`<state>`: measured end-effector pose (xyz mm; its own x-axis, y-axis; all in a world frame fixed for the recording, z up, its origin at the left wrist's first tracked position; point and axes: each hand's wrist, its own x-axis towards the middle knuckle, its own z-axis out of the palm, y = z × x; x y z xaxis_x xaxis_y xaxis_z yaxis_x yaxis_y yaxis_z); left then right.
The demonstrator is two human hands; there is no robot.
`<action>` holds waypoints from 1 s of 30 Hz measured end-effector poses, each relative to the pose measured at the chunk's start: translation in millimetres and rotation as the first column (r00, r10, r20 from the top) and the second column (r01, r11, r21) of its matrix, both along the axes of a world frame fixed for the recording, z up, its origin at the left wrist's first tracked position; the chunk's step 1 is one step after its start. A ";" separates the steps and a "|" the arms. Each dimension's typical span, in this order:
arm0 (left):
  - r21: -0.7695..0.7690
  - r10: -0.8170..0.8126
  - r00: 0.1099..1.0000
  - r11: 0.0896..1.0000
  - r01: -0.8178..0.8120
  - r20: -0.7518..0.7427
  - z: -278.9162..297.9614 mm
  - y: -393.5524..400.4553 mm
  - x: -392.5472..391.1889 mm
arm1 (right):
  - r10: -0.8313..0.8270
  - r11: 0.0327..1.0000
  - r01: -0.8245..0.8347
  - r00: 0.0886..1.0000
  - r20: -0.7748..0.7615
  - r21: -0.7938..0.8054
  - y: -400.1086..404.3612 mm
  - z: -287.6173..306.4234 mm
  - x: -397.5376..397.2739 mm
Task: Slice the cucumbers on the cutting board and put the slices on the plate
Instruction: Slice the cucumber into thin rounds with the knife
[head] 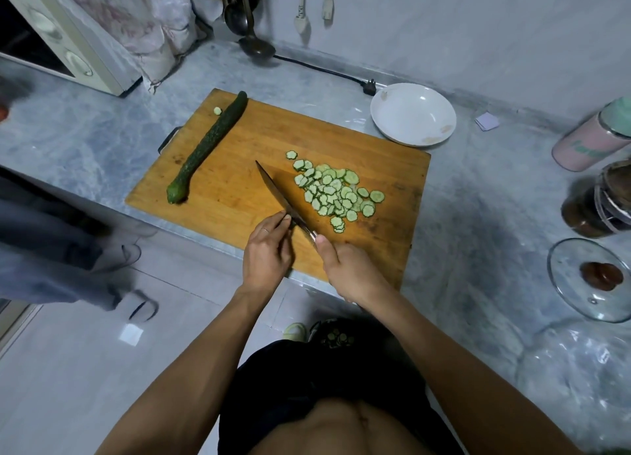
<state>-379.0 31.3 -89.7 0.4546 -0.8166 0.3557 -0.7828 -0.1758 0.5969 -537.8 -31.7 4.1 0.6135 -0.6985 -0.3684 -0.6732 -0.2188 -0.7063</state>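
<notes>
Head view: knife [278, 193] gripped at the handle by right hand [348, 270], left hand [268, 251] pinching the blade near its heel, beside a heap of slices [336, 193] on cutting board [273, 167]. Whole cucumber [206, 147] lying at the board's left; empty plate [413, 114] just beyond its far right corner. Slices likely light, wet, slippery, easily scattered: best scooped onto the flat blade, not pinched singly.
</notes>
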 end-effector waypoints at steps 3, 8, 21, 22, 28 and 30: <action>0.002 0.076 0.995 0.997 -0.076 -0.065 4.8 3.7 -4.1 | -0.074 0.991 0.071 0.997 0.020 0.113 -4.9 0.5 -3.0; -0.004 0.127 0.986 0.992 -0.129 -0.111 8.9 0.6 -6.3 | -0.082 0.994 0.081 0.997 0.006 0.078 -20.5 5.4 -14.3; -0.070 -0.271 0.958 0.958 0.277 0.093 111.6 -19.0 17.4 | 0.261 0.874 -0.301 0.953 -0.155 -0.381 -30.8 7.4 -40.7; 0.055 -0.345 0.936 0.938 0.341 0.065 115.6 -23.4 19.3 | 0.267 0.852 -0.319 0.947 -0.180 -0.416 -31.2 8.0 -39.3; 0.547 -0.428 0.899 0.731 0.407 -0.097 124.3 -50.8 19.7 | 0.289 0.759 -0.373 0.927 -0.238 -0.533 -36.4 20.1 -32.3; 0.636 -0.406 0.900 0.657 0.406 -0.155 124.2 -64.3 20.9 | 0.300 0.746 -0.398 0.916 -0.264 -0.533 -38.9 24.6 -30.8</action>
<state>-358.0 -33.0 34.5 0.0221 -0.9470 -0.3206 -0.8695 -0.1765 0.4614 -568.6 -70.5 28.8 0.8268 -0.5559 -0.0860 -0.5561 -0.7850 -0.2730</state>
